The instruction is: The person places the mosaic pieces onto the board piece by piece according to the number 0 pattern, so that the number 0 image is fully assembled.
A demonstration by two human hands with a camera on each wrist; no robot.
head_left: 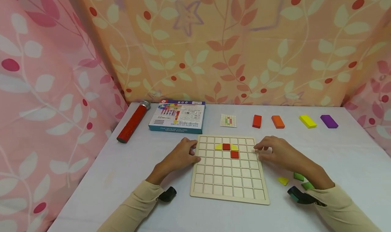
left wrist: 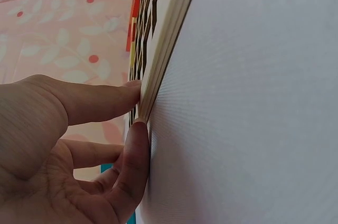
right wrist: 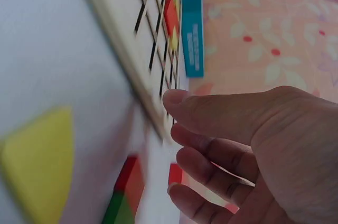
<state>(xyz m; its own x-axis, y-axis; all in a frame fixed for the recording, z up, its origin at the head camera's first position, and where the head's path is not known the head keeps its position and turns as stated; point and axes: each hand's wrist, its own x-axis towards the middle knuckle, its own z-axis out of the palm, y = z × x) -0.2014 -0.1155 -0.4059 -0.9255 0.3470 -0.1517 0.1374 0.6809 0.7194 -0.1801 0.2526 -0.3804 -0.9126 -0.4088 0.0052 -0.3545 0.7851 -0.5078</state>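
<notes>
A pale wooden grid board lies on the table between the two hands. Red square tiles and yellow quarter-round tiles sit in its upper cells. My left hand pinches the board's left edge, thumb over the top and a fingertip against the side. At the right edge, toward the far corner, my right hand holds the board between thumb and index finger, with the other fingers loosely bent beside it.
Near the right forearm lie a yellow piece and green pieces. Behind the board are a small pattern card, a box, a red tube, and red, orange, yellow and purple stacks.
</notes>
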